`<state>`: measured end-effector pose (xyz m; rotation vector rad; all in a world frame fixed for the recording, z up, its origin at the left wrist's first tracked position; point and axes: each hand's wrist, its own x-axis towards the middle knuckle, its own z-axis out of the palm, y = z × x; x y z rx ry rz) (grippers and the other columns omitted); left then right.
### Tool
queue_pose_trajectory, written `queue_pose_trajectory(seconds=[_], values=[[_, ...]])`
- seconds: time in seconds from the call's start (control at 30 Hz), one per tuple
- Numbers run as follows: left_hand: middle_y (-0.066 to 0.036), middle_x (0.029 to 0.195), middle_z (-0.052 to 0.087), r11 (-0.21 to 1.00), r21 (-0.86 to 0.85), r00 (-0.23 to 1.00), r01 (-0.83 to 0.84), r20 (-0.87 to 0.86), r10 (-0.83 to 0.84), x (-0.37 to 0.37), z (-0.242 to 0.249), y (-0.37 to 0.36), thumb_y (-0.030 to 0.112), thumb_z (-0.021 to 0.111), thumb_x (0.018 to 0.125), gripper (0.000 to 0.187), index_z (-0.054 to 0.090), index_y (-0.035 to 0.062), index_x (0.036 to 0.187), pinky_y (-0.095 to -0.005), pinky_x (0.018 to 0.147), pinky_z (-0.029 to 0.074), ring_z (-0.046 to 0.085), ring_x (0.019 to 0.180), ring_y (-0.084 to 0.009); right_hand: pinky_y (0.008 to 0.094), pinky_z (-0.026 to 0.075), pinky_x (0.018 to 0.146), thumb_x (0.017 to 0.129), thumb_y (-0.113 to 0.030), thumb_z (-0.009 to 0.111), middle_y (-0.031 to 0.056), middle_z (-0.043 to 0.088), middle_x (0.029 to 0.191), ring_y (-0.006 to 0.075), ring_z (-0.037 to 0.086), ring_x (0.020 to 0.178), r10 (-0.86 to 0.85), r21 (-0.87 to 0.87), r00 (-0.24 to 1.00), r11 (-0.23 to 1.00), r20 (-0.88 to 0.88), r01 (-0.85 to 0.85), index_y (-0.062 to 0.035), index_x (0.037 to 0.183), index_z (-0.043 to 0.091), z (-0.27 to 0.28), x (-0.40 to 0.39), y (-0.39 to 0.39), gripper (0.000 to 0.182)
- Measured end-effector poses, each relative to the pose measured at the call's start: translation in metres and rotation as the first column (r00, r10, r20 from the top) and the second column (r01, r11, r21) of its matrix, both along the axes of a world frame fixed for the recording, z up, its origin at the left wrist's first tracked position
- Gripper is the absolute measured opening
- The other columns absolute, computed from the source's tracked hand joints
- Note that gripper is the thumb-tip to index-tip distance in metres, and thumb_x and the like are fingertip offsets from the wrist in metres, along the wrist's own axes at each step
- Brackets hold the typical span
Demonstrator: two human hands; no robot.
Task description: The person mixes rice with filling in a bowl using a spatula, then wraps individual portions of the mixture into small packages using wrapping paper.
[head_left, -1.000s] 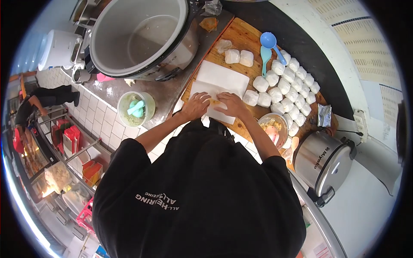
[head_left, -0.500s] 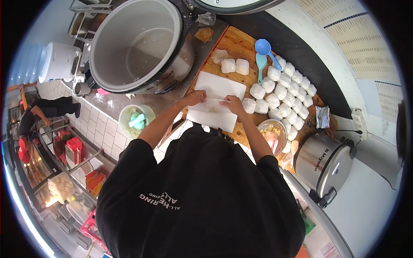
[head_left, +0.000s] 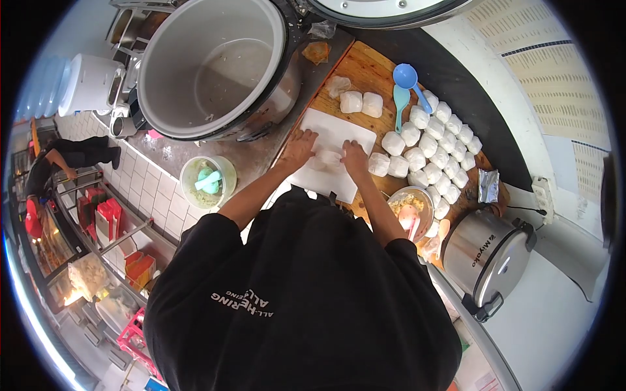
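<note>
A white board (head_left: 339, 128) lies in front of me, partly on the wooden table. On it is a pale bundle (head_left: 324, 160) in thin, see-through wrapping. My left hand (head_left: 299, 147) rests at its left side, fingers stretched out over the board. At the bundle's right end, my right hand (head_left: 354, 158) has its fingers apart and bent down towards the board. Rows of white wrapped bundles (head_left: 428, 144) stand just right of the board. Two more white bundles (head_left: 362, 103) sit beyond it.
A large open rice cooker (head_left: 215, 72) stands back left, beside a tub with a mint-green scoop (head_left: 207, 180). Blue (head_left: 405, 76) and teal (head_left: 401, 98) ladles lie by the bundles. A bowl of yellowish food (head_left: 412, 207) and a closed Miyako cooker (head_left: 486, 251) are right. Another person (head_left: 72, 159) stands far left.
Both hands have gone from pinching the thin wrapping's upper edge to lying with fingers apart beside the bundle. The wrapping is now gathered around the bundle. The view has shifted slightly.
</note>
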<state>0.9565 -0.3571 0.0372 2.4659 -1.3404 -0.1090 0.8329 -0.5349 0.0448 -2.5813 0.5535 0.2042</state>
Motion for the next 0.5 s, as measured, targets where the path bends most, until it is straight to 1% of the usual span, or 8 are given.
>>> queue_pose_trajectory(seconds=[0.07,0.1,0.17,0.3,0.37,0.4,0.47,0.5], values=[[-0.008,0.096,0.060,0.998,0.069,0.999,0.007,-0.051,-0.003,0.002,0.006,-0.002,0.023,0.075,0.072,0.026,0.061,0.0079,0.089,-0.0458,0.090,0.042,0.056,0.104,-0.0252,0.0424,0.049,0.074,0.068,-0.008,0.073,0.0119,0.058,0.079,0.0323,0.060,0.082,-0.034,-0.049,0.966,0.998,0.258,0.048,-0.0047,0.080,0.060,0.002,0.000,0.003,0.018],[-0.008,0.096,0.060,0.998,0.069,0.999,0.006,-0.053,-0.003,0.000,0.010,-0.002,0.023,0.075,0.072,0.026,0.061,0.0079,0.089,-0.0458,0.090,0.042,0.056,0.104,-0.0252,0.0424,0.049,0.074,0.068,-0.008,0.073,0.0119,0.058,0.079,0.0323,0.060,0.082,-0.033,-0.049,0.966,0.998,0.256,0.047,-0.0047,0.080,0.060,-0.001,-0.004,0.002,0.018],[-0.010,0.091,0.060,0.976,0.165,0.977,0.139,-0.181,-0.109,0.000,0.017,-0.001,0.016,0.069,0.077,0.018,0.063,0.0060,0.091,-0.0408,0.090,0.044,0.059,0.093,-0.0284,0.0404,0.051,0.074,0.071,-0.010,0.069,0.0123,0.058,0.082,0.0305,0.058,0.088,0.090,0.100,0.991,0.990,0.095,-0.099,-0.0038,0.077,0.060,-0.005,-0.006,-0.003,0.013],[-0.010,0.093,0.060,0.968,0.130,0.943,0.216,-0.285,-0.172,-0.007,-0.001,0.012,0.012,0.065,0.077,0.018,0.063,0.0079,0.094,-0.0398,0.088,0.045,0.057,0.099,-0.0270,0.0415,0.050,0.075,0.072,-0.010,0.066,0.0130,0.057,0.084,0.0310,0.057,0.089,0.052,0.100,0.994,0.993,0.092,-0.061,-0.0036,0.079,0.062,-0.014,-0.026,0.007,0.010],[-0.011,0.097,0.062,0.962,0.047,0.949,0.267,-0.187,-0.254,-0.012,-0.004,0.021,0.010,0.060,0.078,0.021,0.063,0.0065,0.098,-0.0375,0.089,0.045,0.057,0.102,-0.0264,0.0420,0.049,0.077,0.074,-0.009,0.064,0.0134,0.059,0.089,0.0326,0.057,0.089,0.084,0.067,0.960,0.992,0.268,-0.106,-0.0027,0.090,0.063,-0.014,-0.035,0.013,0.017],[-0.011,0.097,0.062,0.962,0.049,0.949,0.267,-0.185,-0.254,-0.014,-0.001,0.027,0.010,0.060,0.078,0.021,0.063,0.0065,0.098,-0.0375,0.089,0.045,0.057,0.102,-0.0264,0.0420,0.049,0.077,0.074,-0.009,0.064,0.0134,0.059,0.089,0.0326,0.057,0.089,0.084,0.067,0.959,0.992,0.271,-0.106,-0.0027,0.090,0.063,-0.011,-0.040,0.015,0.017],[-0.013,0.110,0.061,0.950,0.042,0.924,0.309,-0.249,-0.290,-0.016,0.006,0.038,0.011,0.059,0.080,0.024,0.063,0.0045,0.103,-0.0386,0.093,0.044,0.056,0.107,-0.0258,0.0406,0.049,0.082,0.075,-0.005,0.060,0.0140,0.062,0.099,0.0325,0.058,0.096,0.085,0.107,0.957,0.987,0.276,-0.118,-0.0015,0.101,0.061,0.000,-0.050,0.015,0.026],[-0.012,0.113,0.061,0.931,-0.086,0.910,0.355,-0.195,-0.365,-0.016,0.004,0.047,0.011,0.058,0.081,0.029,0.061,0.0026,0.108,-0.0386,0.095,0.042,0.056,0.109,-0.0259,0.0406,0.049,0.082,0.075,-0.005,0.060,0.0140,0.062,0.099,0.0325,0.058,0.096,0.081,0.106,0.957,0.988,0.278,-0.114,-0.0015,0.101,0.061,0.009,-0.054,0.013,0.026]])
